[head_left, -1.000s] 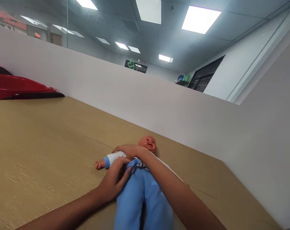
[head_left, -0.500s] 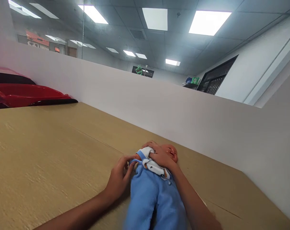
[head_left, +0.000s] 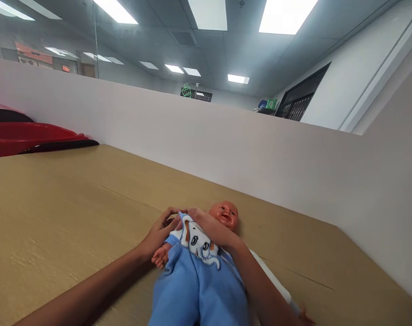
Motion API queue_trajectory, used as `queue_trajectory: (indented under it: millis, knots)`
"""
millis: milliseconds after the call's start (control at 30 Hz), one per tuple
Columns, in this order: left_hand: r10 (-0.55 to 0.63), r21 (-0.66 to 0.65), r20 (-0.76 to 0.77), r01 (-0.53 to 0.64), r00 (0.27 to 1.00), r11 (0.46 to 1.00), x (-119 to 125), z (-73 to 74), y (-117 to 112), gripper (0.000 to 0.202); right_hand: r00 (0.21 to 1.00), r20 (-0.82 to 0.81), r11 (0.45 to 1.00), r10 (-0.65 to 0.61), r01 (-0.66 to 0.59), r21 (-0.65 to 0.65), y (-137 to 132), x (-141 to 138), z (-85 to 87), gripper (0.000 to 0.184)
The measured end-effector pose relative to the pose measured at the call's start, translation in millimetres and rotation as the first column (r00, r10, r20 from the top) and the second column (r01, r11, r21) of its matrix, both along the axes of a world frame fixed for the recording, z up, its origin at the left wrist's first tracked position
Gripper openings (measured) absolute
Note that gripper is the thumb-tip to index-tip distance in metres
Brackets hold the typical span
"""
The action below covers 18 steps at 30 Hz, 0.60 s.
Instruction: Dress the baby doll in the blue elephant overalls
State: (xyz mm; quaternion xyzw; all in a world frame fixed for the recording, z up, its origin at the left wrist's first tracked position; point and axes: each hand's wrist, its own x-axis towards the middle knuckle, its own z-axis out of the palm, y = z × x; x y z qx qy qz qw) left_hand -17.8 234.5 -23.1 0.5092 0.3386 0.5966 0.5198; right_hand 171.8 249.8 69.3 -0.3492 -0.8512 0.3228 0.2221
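Note:
A baby doll (head_left: pixel 225 214) lies on its back on the tan table (head_left: pixel 56 213), head pointing away from me. It wears a blue garment (head_left: pixel 199 285) with a white elephant bib panel (head_left: pixel 199 242). My left hand (head_left: pixel 156 235) curls around the doll's left arm and the garment's upper corner. Across the doll's chest, just below the head, lies my right hand (head_left: pixel 210 226), fingers closed on the top edge of the bib. The doll's small hand (head_left: pixel 161 258) sticks out by my left wrist. Its other arm, in a white sleeve (head_left: pixel 277 290), stretches toward the lower right.
A white partition wall (head_left: pixel 226 149) runs along the far side of the table and turns at the right. A red and black tub (head_left: pixel 32 138) sits at the far left. Ceiling lights and a dark door show beyond the wall.
The blue garment's bib with the elephant has been pulled up over the doll's chest. The doll's left arm has come down beside the body, and both hands have shifted toward its shoulders.

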Motion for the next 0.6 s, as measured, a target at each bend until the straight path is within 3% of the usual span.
queue_trajectory:
  millis: [100,200,367,467,600]
  knots:
    - [-0.107,-0.071,0.041,0.110,0.993,0.991,1,3.8,4,0.046,0.943,0.117,0.949,-0.312,0.303,0.091,-9,-3,0.0,0.041]
    - [-0.227,-0.164,0.063,0.234,0.972,0.958,5,1.7,13,0.050,0.854,0.213,0.879,-0.475,0.447,0.169,-11,-4,-7.0,0.030]
    - [-0.369,-0.263,0.102,0.383,0.924,0.886,20,-11.0,44,0.051,0.810,0.248,0.847,-0.532,0.514,0.136,3,0,-15.5,0.023]
    - [-0.398,-0.239,0.106,0.412,0.911,0.879,27,-14.0,60,0.048,0.788,0.255,0.828,-0.560,0.541,0.146,11,8,-15.1,0.022]
    - [-0.433,-0.216,0.082,0.440,0.898,0.872,29,-9.9,69,0.039,0.723,0.314,0.789,-0.615,0.559,0.256,8,16,-9.2,0.027]
